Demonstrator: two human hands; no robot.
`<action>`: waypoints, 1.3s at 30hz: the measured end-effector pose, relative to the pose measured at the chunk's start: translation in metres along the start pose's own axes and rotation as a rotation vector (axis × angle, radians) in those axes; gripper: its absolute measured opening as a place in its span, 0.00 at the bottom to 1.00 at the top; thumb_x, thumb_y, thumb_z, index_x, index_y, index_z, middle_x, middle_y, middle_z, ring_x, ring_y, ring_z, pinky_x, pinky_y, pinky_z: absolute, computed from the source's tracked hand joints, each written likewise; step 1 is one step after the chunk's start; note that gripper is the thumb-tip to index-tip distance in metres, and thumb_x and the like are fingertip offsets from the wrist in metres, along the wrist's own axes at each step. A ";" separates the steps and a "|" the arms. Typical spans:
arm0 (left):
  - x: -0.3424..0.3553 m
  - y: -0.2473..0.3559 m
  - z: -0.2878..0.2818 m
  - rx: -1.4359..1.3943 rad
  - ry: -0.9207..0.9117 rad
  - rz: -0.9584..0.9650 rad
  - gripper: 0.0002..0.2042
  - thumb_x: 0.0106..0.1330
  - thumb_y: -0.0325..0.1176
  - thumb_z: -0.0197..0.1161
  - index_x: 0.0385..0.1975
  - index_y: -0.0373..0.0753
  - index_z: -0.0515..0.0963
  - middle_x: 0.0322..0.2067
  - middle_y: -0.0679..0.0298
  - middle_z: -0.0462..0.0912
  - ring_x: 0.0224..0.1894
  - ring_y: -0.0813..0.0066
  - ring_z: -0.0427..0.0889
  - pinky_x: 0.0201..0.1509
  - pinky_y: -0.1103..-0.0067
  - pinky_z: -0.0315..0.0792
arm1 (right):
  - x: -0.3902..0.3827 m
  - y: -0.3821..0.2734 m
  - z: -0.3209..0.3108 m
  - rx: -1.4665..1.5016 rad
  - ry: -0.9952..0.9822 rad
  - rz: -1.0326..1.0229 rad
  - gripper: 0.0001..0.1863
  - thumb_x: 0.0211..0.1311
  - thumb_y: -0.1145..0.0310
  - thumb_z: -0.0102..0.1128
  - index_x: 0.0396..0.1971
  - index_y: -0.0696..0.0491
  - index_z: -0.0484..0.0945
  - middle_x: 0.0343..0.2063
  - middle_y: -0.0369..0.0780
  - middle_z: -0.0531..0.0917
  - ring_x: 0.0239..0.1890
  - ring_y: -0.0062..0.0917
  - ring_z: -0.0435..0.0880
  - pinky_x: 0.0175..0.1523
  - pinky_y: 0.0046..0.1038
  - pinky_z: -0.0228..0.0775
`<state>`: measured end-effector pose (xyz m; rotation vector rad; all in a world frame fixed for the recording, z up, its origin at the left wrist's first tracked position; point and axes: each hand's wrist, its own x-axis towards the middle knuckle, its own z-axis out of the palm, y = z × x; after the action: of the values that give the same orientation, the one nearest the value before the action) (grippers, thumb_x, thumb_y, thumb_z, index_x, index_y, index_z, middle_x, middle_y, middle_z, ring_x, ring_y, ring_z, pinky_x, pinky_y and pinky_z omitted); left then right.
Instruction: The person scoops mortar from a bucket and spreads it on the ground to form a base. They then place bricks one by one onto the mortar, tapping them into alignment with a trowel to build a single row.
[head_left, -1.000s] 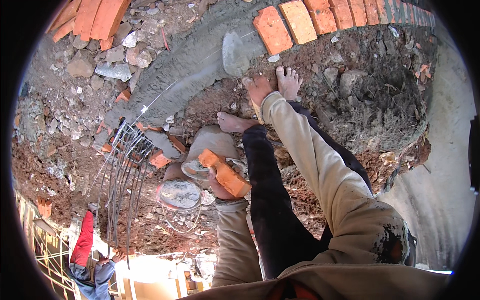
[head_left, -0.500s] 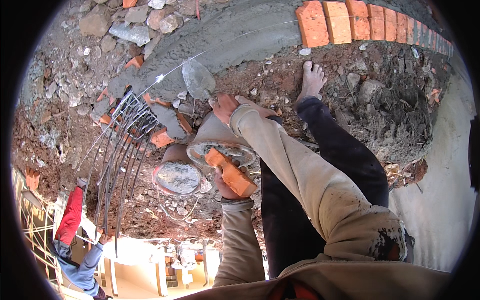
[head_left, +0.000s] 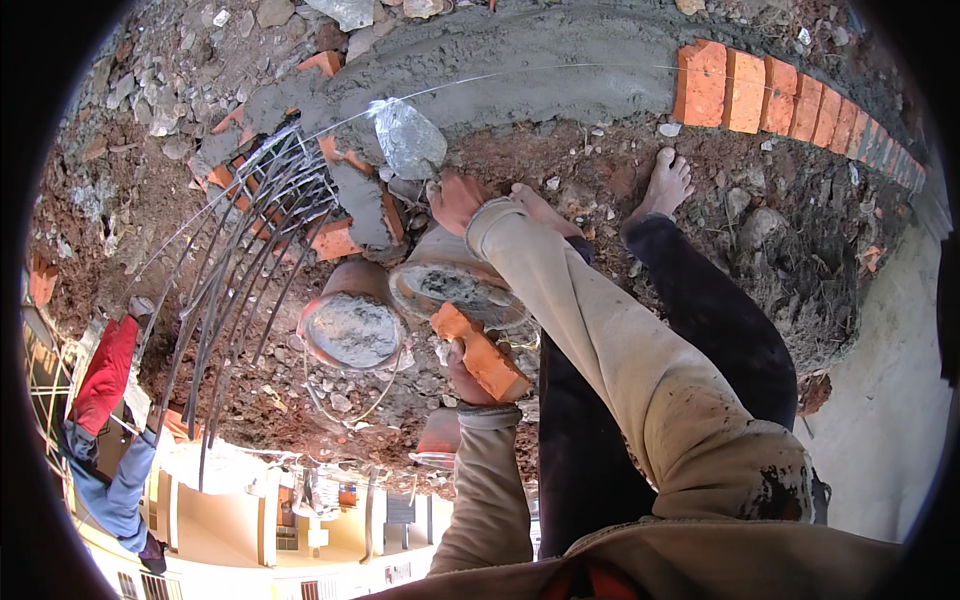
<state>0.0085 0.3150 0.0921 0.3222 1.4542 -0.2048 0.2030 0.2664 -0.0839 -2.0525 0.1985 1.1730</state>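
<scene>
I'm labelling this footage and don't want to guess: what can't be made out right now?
All in the head view:
- Handle of the grey, rounded trowel blade: hidden by the right hand.
- Palm of the left hand: hidden by the orange clay brick.
- Floor of the round, reddish-brown bucket: covered by pale grey mix.
- Far end of the curved row of orange bricks: too small to count.

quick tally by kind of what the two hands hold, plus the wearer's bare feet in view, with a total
Brick, in the left hand: 1
Trowel, in the right hand: 1
Bare feet: 2
Total: 4
</scene>
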 end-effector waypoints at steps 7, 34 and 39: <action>-0.003 -0.008 -0.001 -0.082 -0.091 0.008 0.25 0.64 0.56 0.52 0.52 0.43 0.71 0.38 0.60 0.79 0.33 0.62 0.81 0.34 0.67 0.78 | 0.000 -0.013 -0.007 -0.247 -0.171 -0.028 0.20 0.58 0.63 0.54 0.43 0.64 0.72 0.30 0.56 0.83 0.37 0.51 0.83 0.46 0.48 0.74; 0.172 -0.080 0.225 1.297 0.020 0.862 0.26 0.43 0.39 0.77 0.40 0.31 0.76 0.36 0.57 0.82 0.36 0.69 0.82 0.42 0.75 0.76 | -0.053 0.183 -0.318 -0.155 0.444 -0.007 0.19 0.55 0.62 0.62 0.43 0.54 0.70 0.35 0.51 0.82 0.40 0.48 0.81 0.43 0.45 0.72; 0.168 -0.142 0.280 1.615 0.112 0.945 0.34 0.37 0.43 0.79 0.44 0.29 0.74 0.42 0.50 0.76 0.48 0.56 0.76 0.53 0.66 0.70 | 0.008 0.184 -0.343 -0.462 0.347 -0.231 0.18 0.55 0.60 0.63 0.39 0.54 0.71 0.32 0.52 0.81 0.38 0.49 0.81 0.42 0.46 0.71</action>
<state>0.2429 0.0968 -0.0643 2.2592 0.7881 -0.5473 0.3535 -0.0922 -0.0858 -2.5970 -0.1594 0.7624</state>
